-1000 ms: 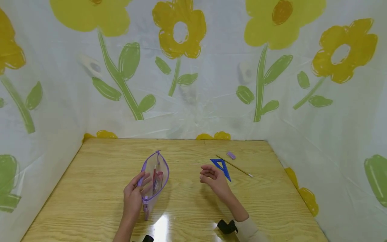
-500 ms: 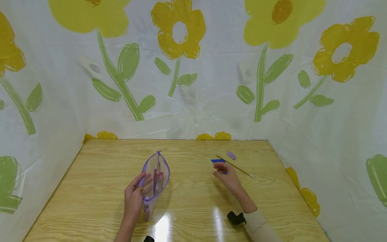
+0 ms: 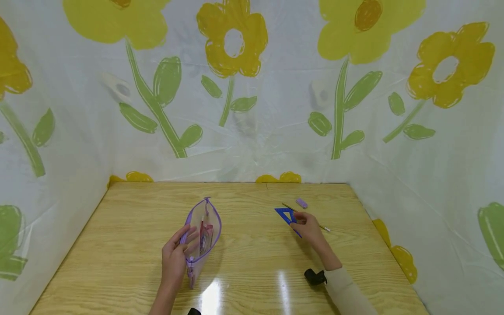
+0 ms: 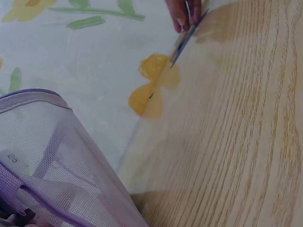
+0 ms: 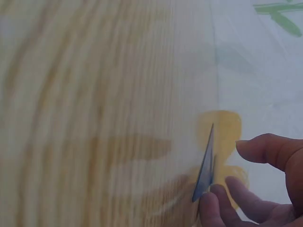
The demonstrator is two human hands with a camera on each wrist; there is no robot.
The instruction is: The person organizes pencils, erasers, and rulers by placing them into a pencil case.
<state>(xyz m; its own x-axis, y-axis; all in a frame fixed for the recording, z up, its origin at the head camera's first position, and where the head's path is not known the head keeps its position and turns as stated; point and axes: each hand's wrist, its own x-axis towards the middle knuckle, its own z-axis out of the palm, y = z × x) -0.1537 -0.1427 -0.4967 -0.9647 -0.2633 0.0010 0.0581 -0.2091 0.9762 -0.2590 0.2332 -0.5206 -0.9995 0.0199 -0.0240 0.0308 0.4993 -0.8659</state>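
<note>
My left hand (image 3: 174, 253) grips the near-left side of a see-through mesh pencil case (image 3: 215, 234) with purple trim, its fingers inside the unzipped mouth. A red pencil (image 3: 202, 226) and other pinkish and clear items, hard to make out, lie within. At the right, my right hand (image 3: 311, 229) is at the edge of a blue set square (image 3: 281, 211) on the table. The right wrist view shows thumb and fingers spread apart, the fingertips (image 5: 209, 205) by the near end of the set square. That hand partly covers a yellow pencil (image 3: 324, 228).
A small purple eraser (image 3: 302, 203) lies beyond the yellow pencil on the wood-grain table (image 3: 244, 271). White sheeting with printed flowers (image 3: 252, 148) walls the table at the back and both sides.
My right hand has moved rightward over the set square to its right edge, now partly covering the yellow pencil. My left hand and the pencil case have hardly moved.
</note>
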